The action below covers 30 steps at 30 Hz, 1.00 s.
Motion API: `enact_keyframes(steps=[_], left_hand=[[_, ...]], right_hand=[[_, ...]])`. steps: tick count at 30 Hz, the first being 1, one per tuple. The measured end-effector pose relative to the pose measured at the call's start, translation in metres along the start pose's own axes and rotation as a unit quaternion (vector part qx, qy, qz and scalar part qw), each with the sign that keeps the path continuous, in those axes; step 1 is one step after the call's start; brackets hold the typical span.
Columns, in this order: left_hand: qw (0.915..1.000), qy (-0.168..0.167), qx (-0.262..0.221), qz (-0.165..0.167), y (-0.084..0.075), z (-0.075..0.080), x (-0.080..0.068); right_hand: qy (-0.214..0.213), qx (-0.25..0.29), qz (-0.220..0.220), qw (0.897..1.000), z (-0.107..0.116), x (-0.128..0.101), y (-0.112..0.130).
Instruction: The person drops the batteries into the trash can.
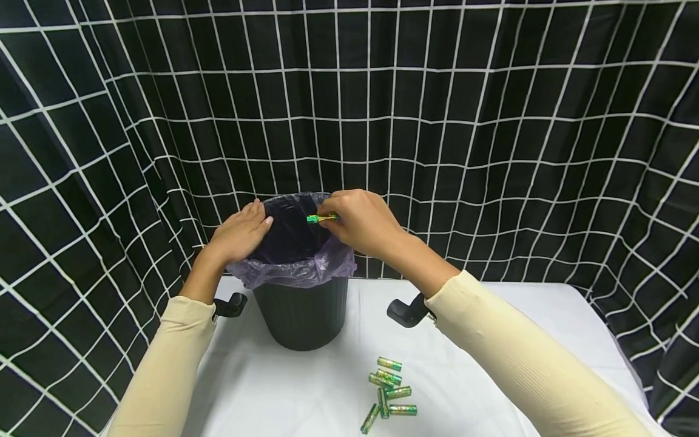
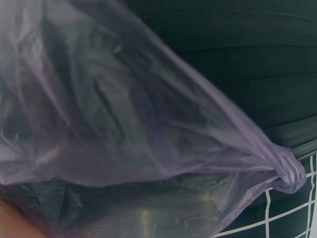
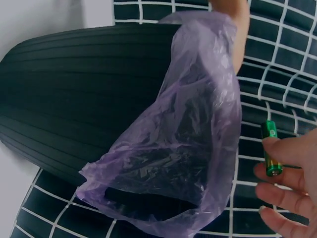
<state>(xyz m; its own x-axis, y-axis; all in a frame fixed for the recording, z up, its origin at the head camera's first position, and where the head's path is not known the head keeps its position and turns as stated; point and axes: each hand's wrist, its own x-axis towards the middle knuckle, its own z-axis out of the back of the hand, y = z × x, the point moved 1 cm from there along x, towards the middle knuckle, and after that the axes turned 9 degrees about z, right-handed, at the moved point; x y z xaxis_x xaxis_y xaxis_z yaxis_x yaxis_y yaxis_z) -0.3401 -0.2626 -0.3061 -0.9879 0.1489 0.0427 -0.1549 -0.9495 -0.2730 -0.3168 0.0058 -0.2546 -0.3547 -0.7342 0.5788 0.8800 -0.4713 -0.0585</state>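
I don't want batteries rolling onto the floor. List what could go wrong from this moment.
1. The right hand pinches the battery by one end only, over the bin's rim; it might slip and fall outside.
2. The purple liner sits loosely on the rim, steadied by the left hand; it could sag inward.
3. The loose batteries lie near the table's front edge, under the right sleeve, which might sweep them off.

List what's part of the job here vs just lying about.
In the job:
right hand, pinching a battery
left hand, resting on the bin rim
purple liner
six spare batteries

Lying about:
white table
checked curtain
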Motion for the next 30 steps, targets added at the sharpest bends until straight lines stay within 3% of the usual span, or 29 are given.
enact_keyframes(steps=[14, 30], left_hand=[[1.0, 0.002, -0.002, 0.005, 0.001, 0.0, 0.0], [0.9999, -0.001, 0.008, 0.008, 0.002, -0.001, 0.001]], right_hand=[[0.053, -0.015, -0.023, 0.998, -0.018, 0.018, -0.008], [0.068, -0.025, -0.008, 0.997, -0.031, 0.027, -0.005]])
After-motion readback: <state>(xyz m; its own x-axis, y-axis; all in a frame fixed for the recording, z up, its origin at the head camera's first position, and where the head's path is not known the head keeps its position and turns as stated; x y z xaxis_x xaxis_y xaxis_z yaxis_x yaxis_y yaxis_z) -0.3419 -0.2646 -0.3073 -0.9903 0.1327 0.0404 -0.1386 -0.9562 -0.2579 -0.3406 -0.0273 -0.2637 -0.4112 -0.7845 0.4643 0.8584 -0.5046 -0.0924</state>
